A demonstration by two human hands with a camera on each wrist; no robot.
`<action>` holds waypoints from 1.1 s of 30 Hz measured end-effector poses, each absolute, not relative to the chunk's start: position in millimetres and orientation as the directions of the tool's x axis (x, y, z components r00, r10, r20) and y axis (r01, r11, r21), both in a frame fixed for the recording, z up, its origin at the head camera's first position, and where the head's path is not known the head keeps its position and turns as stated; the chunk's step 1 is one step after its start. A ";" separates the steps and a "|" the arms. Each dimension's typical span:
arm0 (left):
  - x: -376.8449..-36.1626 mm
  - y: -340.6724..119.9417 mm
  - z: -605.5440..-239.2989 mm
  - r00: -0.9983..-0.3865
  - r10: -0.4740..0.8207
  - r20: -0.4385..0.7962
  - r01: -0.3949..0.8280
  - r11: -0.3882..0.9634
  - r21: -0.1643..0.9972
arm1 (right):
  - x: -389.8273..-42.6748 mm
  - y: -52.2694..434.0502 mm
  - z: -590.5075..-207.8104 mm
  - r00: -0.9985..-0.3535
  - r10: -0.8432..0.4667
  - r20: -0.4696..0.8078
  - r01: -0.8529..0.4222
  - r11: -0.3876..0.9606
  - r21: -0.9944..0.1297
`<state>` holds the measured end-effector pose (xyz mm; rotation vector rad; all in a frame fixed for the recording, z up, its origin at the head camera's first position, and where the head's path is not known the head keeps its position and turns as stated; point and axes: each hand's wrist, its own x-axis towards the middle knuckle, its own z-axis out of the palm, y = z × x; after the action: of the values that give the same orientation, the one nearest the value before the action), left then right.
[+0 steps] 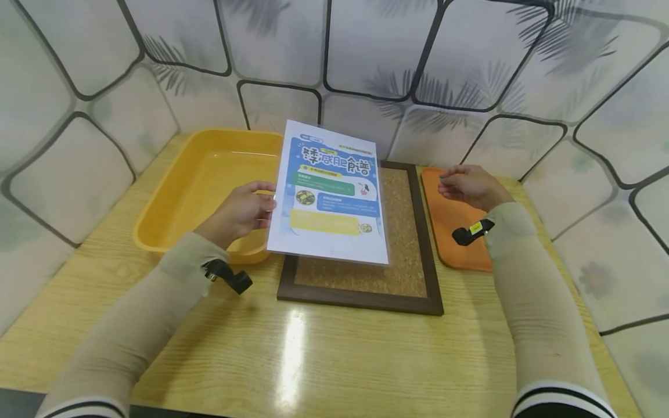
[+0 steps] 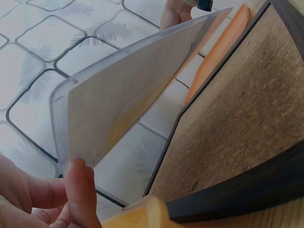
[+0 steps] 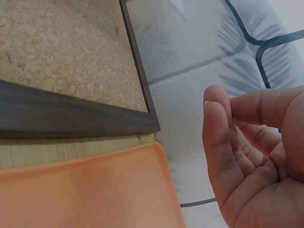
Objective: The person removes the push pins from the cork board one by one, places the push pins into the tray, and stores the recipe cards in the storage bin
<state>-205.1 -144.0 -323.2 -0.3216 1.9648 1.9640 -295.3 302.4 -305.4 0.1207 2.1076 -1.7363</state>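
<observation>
On a pale wooden surface (image 1: 324, 360) against a patterned wall lay a dark-framed cork board (image 1: 402, 255), with a deep yellow tray (image 1: 193, 180) just to its left and a flat orange tray (image 1: 449, 220) just to its right. Above the board's left half, a laminated poster (image 1: 329, 194) (blue heading, printed side up) was held tilted, clear of the cork. The left hand (image 1: 241, 212) had its grip pinching the poster's left edge, thumb on top. The right hand (image 1: 467, 186) hovered over the orange tray's far end, its grip loosely curled and holding nothing.
</observation>
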 end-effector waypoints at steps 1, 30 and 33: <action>-204.9 -145.3 -322.8 -0.916 0.081 -0.393 -0.393 0.020 0.919 | -294.3 303.7 -306.1 -0.914 -0.187 -0.360 0.319 0.220 -0.922; -201.6 -184.0 -322.4 -0.925 0.028 -0.379 -0.377 0.063 0.924 | -285.7 331.6 -322.5 -0.924 -0.155 -0.348 0.318 0.192 -0.928; -201.6 -189.4 -322.4 -0.925 0.032 -0.378 -0.375 0.074 0.924 | -283.8 335.0 -325.2 -0.924 -0.150 -0.352 0.320 0.202 -0.926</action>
<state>-201.6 -189.4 -322.4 -0.3425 2.0578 1.9220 -283.8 335.0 -325.2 0.1585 2.1184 -1.7709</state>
